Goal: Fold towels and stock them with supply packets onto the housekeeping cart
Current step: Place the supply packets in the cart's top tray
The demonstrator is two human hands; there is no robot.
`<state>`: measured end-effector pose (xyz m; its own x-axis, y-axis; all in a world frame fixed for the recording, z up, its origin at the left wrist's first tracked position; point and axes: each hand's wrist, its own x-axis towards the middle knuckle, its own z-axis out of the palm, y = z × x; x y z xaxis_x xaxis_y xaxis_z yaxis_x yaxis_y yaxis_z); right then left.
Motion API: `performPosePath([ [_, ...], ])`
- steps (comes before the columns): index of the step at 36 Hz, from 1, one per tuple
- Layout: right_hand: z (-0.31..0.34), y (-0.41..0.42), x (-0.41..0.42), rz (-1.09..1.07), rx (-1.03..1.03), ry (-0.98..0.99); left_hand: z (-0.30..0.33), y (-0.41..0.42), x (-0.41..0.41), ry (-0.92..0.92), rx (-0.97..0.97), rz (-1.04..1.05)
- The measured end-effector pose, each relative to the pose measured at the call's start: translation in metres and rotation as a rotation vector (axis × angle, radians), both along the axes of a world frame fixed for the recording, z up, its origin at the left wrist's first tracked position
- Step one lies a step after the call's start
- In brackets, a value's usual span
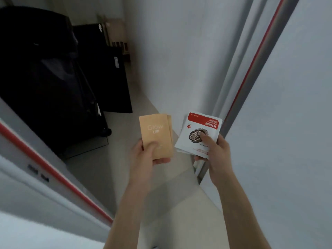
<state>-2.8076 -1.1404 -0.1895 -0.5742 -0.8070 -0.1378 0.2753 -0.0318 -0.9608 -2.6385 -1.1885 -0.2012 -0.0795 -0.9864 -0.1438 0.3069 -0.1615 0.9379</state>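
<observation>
Two bare forearms reach up from the near edge, and each hand carries packets out over the grey floor (100, 169) of a narrow passage. The left hand (149, 155) pinches the tan packets (155, 135), thumb pressed on the front and fingers curled beneath; a second tan edge peeks out at the right, so at least two are stacked there. The right hand (214, 151) clamps a small stack of white and red packets (197, 132), thumb flat on the printed bean picture, fingers behind. The two bundles sit just beside each other without touching. No towels appear in view, and the dark bulk (45, 78) at far left may be the cart's bag, though that cannot be told for sure. The main risk looks like slippage: both stacks are gripped only at their near ends, so the loose far ends could fan apart and a lower packet could slide out onto the floor while walking. The close wall (179, 60) on the right could also catch a corner.
</observation>
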Motion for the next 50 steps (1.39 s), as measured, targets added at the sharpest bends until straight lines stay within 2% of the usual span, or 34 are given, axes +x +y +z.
performPosePath([
  [6, 0.007, -0.094, -0.018, -0.001, 0.015, 0.003, 0.014, -0.092, -0.02, 0.033, 0.019, 0.013],
  [13, -0.007, -0.216, -0.049, 0.05, 0.015, -0.007, -0.002, -0.201, -0.042, 0.02, 0.037, 0.08],
  [18, -0.008, -0.325, -0.076, 0.138, -0.021, -0.026, -0.006, -0.289, -0.067, 0.008, 0.003, 0.127],
  [28, 0.038, -0.538, -0.122, 0.349, -0.087, 0.027, 0.029, -0.472, -0.127, 0.116, -0.026, 0.288],
  [34, 0.03, -0.64, -0.136, 0.424, -0.075, 0.02, 0.024, -0.564, -0.141, 0.067, -0.05, 0.35],
  [41, 0.006, -0.747, -0.15, 0.418, -0.009, 0.05, 0.003, -0.672, -0.157, 0.074, -0.016, 0.358],
  [50, 0.009, -0.948, -0.16, 0.374, 0.006, 0.067, -0.006, -0.887, -0.17, 0.158, 0.033, 0.319],
])
